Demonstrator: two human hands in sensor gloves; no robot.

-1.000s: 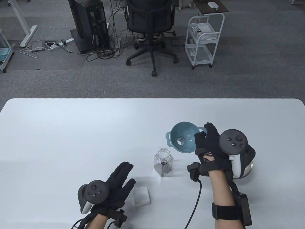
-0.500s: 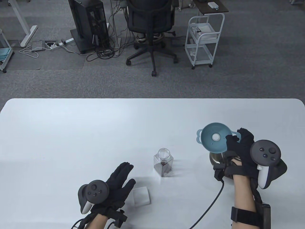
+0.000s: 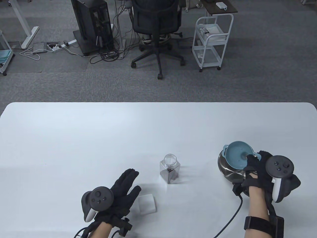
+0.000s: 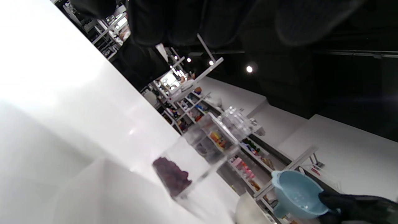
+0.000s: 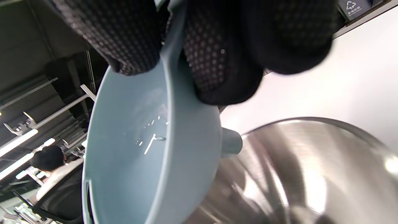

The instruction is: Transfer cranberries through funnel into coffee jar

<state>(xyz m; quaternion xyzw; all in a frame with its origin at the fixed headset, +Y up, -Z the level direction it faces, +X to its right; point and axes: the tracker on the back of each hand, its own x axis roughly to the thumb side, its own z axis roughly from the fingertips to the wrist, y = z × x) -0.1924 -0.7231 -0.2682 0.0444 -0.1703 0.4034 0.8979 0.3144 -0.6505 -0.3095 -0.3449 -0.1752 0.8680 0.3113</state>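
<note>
A clear square jar (image 3: 170, 169) with dark cranberries in its bottom stands open at mid-table; it also shows in the left wrist view (image 4: 199, 155). My right hand (image 3: 257, 164) pinches the rim of a light-blue funnel (image 3: 237, 155) and holds it just above a steel bowl (image 3: 229, 169). In the right wrist view the funnel (image 5: 146, 149) is tilted, its spout over the steel bowl (image 5: 295, 174). My left hand (image 3: 123, 187) rests flat on the table, fingers spread, holding nothing.
A white square lid (image 3: 146, 203) lies beside my left hand. A cable (image 3: 232, 215) trails from my right wrist to the front edge. The table (image 3: 99, 138) ends at its far edge, with an office chair and cart beyond.
My right hand has carried the funnel from beside the jar to the right and toward me, down over the steel bowl. The left hand, jar and lid have not moved.
</note>
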